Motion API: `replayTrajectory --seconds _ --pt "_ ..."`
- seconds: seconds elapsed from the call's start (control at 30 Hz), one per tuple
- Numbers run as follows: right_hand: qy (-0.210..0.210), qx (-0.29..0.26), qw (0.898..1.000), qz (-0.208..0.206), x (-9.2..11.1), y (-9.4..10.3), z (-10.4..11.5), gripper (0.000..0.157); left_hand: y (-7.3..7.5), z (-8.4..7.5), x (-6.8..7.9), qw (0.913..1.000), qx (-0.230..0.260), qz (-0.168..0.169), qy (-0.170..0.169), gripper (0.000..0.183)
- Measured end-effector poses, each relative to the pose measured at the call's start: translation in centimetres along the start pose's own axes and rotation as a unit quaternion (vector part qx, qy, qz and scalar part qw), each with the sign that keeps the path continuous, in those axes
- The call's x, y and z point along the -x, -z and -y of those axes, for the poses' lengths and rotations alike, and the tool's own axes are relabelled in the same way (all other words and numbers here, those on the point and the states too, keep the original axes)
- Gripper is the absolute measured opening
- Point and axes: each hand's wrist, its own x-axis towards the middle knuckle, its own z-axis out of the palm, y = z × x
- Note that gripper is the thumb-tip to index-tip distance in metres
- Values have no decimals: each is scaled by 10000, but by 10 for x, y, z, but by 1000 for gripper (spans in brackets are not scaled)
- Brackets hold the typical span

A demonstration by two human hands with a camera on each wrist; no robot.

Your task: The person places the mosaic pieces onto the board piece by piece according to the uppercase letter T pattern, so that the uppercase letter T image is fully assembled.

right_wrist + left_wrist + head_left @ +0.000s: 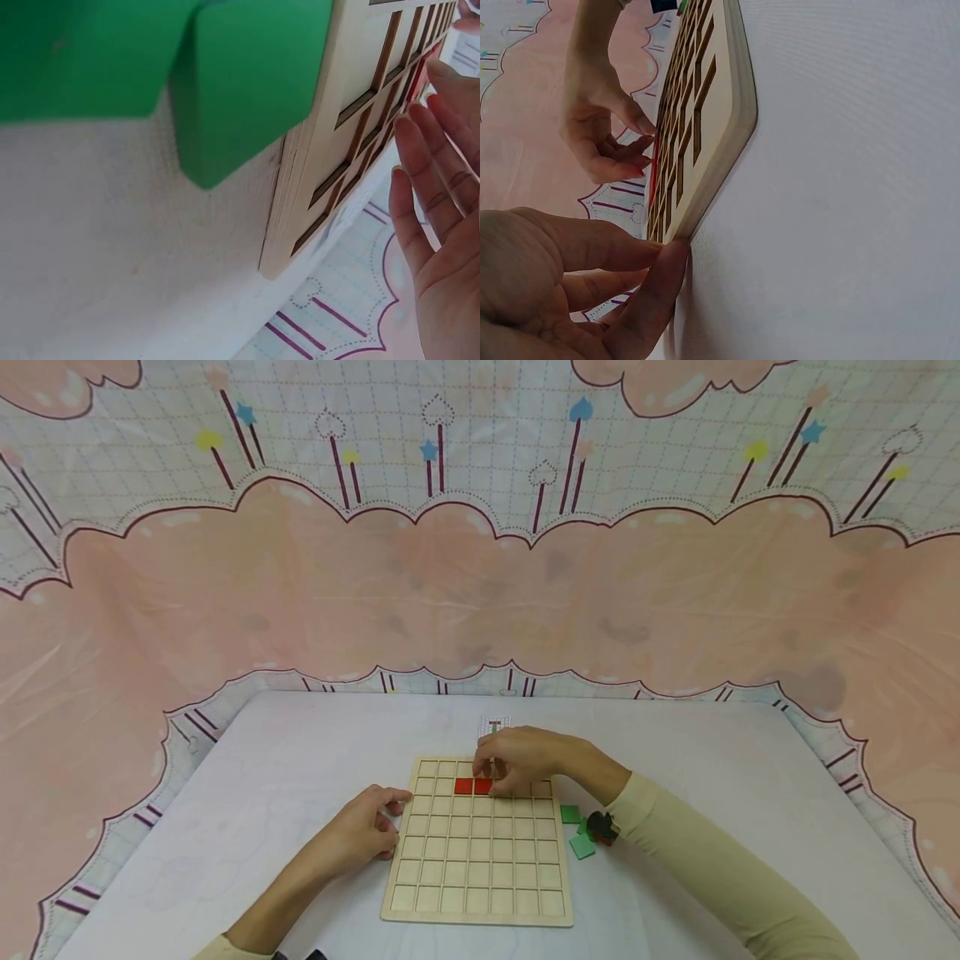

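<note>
A square wooden grid board [480, 920] lies flat on the white table. Two red tiles [463, 786] sit side by side in its second row from the far edge. My left hand [360, 831] pinches the board's left edge between thumb and fingers, seen close in the left wrist view. Over the board's far side, my right hand [521, 756] has its thumb and fingertips at opposite sides of the right-hand red tile [483, 786]. In the right wrist view the right thumb [446, 75] is against red; the exact grip is partly hidden.
Several green tiles [582, 846] lie loose right of the board, beneath the right forearm, with a bit of red among them. A small printed card [495, 724] with a grid picture lies beyond the board. A patterned cloth [480, 593] hangs behind the table.
</note>
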Motion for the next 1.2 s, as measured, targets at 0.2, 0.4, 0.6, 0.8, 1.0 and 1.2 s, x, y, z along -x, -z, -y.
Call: replayTrajectory --seconds 0.2,0.4,0.6,0.8,1.0,1.2 --pt "-126 -45 9999 -82 7 4 -1 24 -1 -1 -3 9998 -146 -40 86 61" --pt "-186 -228 9995 -149 19 9 0 25 0 -1 -5 9998 -193 -62 85 62" --pt "-327 -316 9989 -129 29 10 -1 25 1 -2 -3 9999 -141 29 -59 62" --pt "-435 -362 9983 -151 40 8 -4 24 0 -1 -5 9998 -207 9 -20 61" --pt "-714 -448 9963 -151 54 8 -3 22 -1 -1 -5 9997 -229 -28 48 60" --pt "-976 -523 9938 -127 68 5 -2 19 0 0 -3 9999 -80 42 -101 61"
